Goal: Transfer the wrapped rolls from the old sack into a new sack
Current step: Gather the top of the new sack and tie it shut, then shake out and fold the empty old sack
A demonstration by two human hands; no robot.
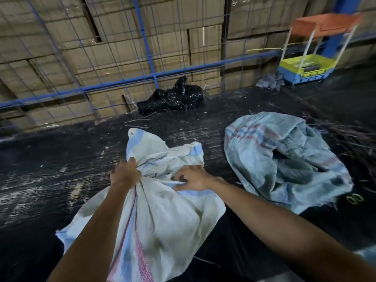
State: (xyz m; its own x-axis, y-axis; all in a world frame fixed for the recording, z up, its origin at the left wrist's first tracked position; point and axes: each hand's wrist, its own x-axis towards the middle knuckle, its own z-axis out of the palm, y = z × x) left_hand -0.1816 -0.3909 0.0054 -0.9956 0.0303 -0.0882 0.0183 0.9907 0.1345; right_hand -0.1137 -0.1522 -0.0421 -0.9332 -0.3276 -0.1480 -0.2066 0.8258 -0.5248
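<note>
A white woven sack [162,220] with blue and pink stripes lies on the dark floor right in front of me. My left hand [125,173] grips the bunched cloth at its neck. My right hand [193,178] pinches the sack's edge a little to the right, fingers curled into the fabric. A second, dirtier blue-grey sack [264,151] lies crumpled and open on the floor to the right, apart from both hands. No wrapped rolls show; whatever either sack holds is hidden.
A black plastic bag [173,98] sits at the foot of a blue wire fence [150,74] with stacked cardboard boxes behind it. A yellow and blue cart [305,70] stands at the back right. Thin sticks [354,137] lie past the second sack.
</note>
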